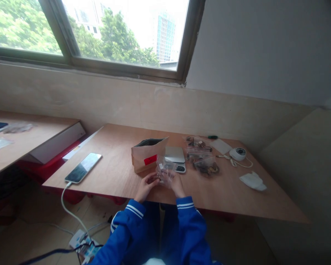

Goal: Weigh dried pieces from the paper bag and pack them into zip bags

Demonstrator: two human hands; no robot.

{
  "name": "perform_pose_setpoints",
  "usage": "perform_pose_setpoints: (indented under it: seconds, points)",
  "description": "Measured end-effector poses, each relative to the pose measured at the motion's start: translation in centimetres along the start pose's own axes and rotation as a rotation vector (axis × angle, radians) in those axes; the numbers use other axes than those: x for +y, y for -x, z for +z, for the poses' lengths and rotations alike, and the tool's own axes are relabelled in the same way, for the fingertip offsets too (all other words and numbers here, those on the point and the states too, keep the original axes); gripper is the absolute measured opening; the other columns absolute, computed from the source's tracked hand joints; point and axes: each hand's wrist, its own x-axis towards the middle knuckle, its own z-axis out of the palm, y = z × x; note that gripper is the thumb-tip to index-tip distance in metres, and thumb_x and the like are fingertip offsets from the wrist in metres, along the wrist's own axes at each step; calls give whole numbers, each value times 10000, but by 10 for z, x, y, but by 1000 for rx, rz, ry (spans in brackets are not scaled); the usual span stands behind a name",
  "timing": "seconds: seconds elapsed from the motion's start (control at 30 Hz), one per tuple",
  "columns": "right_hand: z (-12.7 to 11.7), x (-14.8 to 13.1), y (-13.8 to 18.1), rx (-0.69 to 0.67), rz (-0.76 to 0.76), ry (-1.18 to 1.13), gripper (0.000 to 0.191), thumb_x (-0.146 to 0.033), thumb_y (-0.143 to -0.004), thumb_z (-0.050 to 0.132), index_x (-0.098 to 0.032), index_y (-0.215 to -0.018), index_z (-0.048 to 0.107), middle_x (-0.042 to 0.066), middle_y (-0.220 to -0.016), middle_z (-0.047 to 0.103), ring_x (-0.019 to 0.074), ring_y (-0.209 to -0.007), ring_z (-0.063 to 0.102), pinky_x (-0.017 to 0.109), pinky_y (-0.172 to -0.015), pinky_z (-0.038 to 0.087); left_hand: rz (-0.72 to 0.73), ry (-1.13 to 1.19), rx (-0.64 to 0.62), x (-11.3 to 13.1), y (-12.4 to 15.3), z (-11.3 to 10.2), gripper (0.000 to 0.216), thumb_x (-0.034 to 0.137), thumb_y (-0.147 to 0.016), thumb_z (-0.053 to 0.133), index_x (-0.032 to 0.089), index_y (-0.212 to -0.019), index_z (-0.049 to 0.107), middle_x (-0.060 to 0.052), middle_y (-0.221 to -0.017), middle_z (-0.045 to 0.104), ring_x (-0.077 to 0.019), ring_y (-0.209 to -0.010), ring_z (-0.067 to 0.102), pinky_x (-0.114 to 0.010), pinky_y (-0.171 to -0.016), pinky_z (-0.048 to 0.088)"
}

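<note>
Between both hands, near the table's front edge, is a clear plastic bag (167, 171) with a small white label. My left hand (148, 183) has its fingers curled at the bag's left side. My right hand (176, 183) grips the bag from the right, partly behind the plastic. What lies inside the bag is too small to make out. Just beyond the hands stands an open brown paper pouch (143, 156) with a red label. To its right lies a small silver digital scale (175, 154), its lower part partly behind the bag.
Several clear bags of dark brown pieces (206, 165) lie right of the scale. A white dome camera (238, 154) with a cable, a crumpled white tissue (253, 181) and a green-handled tool (212, 137) are further right. A charging phone (83, 168) lies on the left.
</note>
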Motion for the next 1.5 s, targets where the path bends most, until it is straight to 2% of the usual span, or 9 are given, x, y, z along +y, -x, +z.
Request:
perform_pose_setpoints:
  seconds: [0.17, 0.4, 0.53, 0.77, 0.87, 0.97, 1.13, 1.33, 1.5]
  points:
    - [1, -6, 3, -86, 46, -39, 504, -560, -645, 708, -147, -932, 708, 138, -968, 720, 329, -923, 666, 484, -851, 504, -14, 15, 58, -1, 6, -4, 371, 328, -644, 760, 148, -959, 683, -82, -979, 707, -224, -904, 642, -360, -822, 509]
    - [9, 3, 6, -267, 27, -86, 489, -486, -726, 673, -185, -1112, 654, 105, -1120, 675, 281, -1034, 626, 444, -903, 486, -3, 214, 154, -9, 10, 0, 312, 335, -654, 752, 146, -890, 674, -46, -913, 680, -159, -850, 629, -290, -819, 496]
    - [12, 6, 7, -250, 48, -103, 514, -443, -686, 719, -204, -1135, 644, 103, -1126, 672, 283, -1036, 625, 454, -913, 479, -32, 287, 162, -8, 12, 2, 256, 311, -632, 769, 145, -785, 649, -12, -836, 652, -129, -809, 618, -262, -811, 489]
    - [2, -2, 9, -156, 34, -95, 436, -440, -674, 724, -179, -1022, 693, 113, -1100, 681, 304, -1034, 619, 472, -918, 469, -88, 239, 47, 2, 14, -3, 200, 276, -667, 743, 147, -745, 612, -11, -802, 648, -137, -831, 611, -286, -859, 476]
    - [-5, -2, 9, -81, 37, -90, 449, -468, -662, 718, -182, -1008, 697, 110, -1061, 694, 289, -967, 642, 452, -863, 497, -115, 271, 70, 3, 10, -4, 198, 250, -642, 753, 142, -707, 601, -13, -781, 653, -147, -829, 618, -305, -880, 472]
    - [-12, -5, 9, -74, 48, -82, 461, -476, -663, 710, -178, -1014, 693, 103, -1008, 707, 250, -841, 662, 396, -740, 535, -149, 327, 73, 1, 7, -3, 177, 209, -625, 749, 132, -685, 602, -29, -773, 657, -163, -833, 627, -333, -901, 468]
    - [-31, -26, 14, -21, 46, -61, 434, -455, -646, 731, -181, -982, 706, 87, -917, 718, 188, -672, 641, 317, -601, 529, -195, 411, 58, -4, 3, -3, 162, 174, -631, 723, 124, -758, 635, -55, -830, 677, -177, -866, 640, -329, -902, 475]
    - [-49, -66, 22, -10, 27, -23, 428, -460, -690, 709, -194, -1025, 699, 59, -847, 715, 142, -590, 599, 298, -590, 522, -223, 460, 47, -4, 5, -8, 132, 144, -635, 718, 131, -714, 613, -33, -773, 668, -133, -785, 639, -268, -836, 505]
    - [-34, -115, 4, 66, -123, -8, 436, -445, -781, 638, -187, -1133, 643, 37, -797, 692, 125, -594, 576, 269, -591, 500, -220, 474, 44, -7, 6, -10, 158, 165, -643, 723, 132, -748, 610, -53, -812, 676, -154, -809, 648, -294, -848, 509]
